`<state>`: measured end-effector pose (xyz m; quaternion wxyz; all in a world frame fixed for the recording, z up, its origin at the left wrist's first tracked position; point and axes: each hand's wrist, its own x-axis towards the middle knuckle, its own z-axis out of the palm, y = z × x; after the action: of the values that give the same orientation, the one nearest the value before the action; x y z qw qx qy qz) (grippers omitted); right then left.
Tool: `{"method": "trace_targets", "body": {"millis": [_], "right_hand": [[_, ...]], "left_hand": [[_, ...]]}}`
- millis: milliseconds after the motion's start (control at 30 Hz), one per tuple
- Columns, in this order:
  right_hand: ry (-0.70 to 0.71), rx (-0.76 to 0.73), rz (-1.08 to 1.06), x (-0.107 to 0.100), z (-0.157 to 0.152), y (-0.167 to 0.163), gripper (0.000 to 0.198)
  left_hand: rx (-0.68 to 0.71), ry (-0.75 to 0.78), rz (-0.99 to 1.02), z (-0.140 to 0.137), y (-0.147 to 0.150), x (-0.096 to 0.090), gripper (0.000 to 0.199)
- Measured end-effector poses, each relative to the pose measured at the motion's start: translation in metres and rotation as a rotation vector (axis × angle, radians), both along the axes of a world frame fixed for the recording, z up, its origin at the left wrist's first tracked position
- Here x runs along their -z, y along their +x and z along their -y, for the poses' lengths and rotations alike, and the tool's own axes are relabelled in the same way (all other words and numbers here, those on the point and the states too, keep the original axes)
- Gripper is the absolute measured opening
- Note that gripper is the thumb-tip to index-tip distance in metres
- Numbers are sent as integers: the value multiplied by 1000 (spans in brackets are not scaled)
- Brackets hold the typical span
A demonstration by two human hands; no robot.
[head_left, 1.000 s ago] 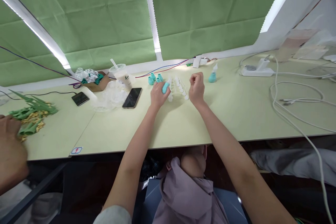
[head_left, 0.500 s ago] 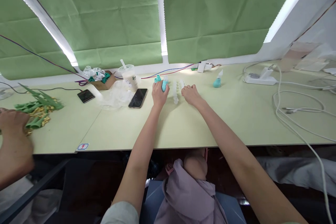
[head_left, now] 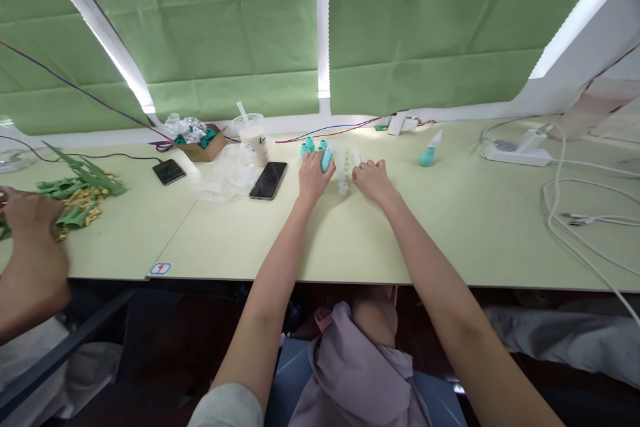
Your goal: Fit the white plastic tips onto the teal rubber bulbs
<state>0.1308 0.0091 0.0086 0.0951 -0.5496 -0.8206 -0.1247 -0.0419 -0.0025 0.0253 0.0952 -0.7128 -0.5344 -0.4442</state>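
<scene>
Gripping a teal bulb point(head_left: 327, 161), the left hand point(head_left: 312, 179) seemingly has it thumb-side.

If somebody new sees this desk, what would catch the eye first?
Probably the wide, creased green sheets filling the background behind the pale desk. Then the left hand holding a smooth, rounded turquoise bulb, with small translucent plastic pieces lined up between that hand and the right hand. At far left, a co-worker's hand is beside long green and small yellow pieces.
</scene>
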Motion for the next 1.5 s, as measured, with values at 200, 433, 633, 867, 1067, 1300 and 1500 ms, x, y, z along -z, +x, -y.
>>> {"method": "trace_targets", "body": {"millis": [200, 433, 633, 867, 1067, 1300, 1500], "right_hand": [[50, 10, -189, -6, -3, 22, 28], [54, -58, -161, -5, 1, 16, 16], [49, -50, -117, 0, -1, 8, 19], [65, -20, -122, 2, -2, 14, 19], [35, -40, -546, -18, 3, 13, 28], [-367, -384, -1237, -34, 9, 5, 42], [-284, -254, -1417, -31, 8, -2, 42]], "left_hand": [[8, -15, 3, 2, 0, -1, 37], [23, -13, -25, 2, 1, -1, 37], [17, -21, -61, 1, 1, -1, 35], [33, -20, -80, 2, 2, -1, 36], [146, 7, -187, 6, 5, -2, 38], [155, 13, -212, 13, 6, -10, 46], [183, -3, -241, 14, 8, -9, 60]]}}
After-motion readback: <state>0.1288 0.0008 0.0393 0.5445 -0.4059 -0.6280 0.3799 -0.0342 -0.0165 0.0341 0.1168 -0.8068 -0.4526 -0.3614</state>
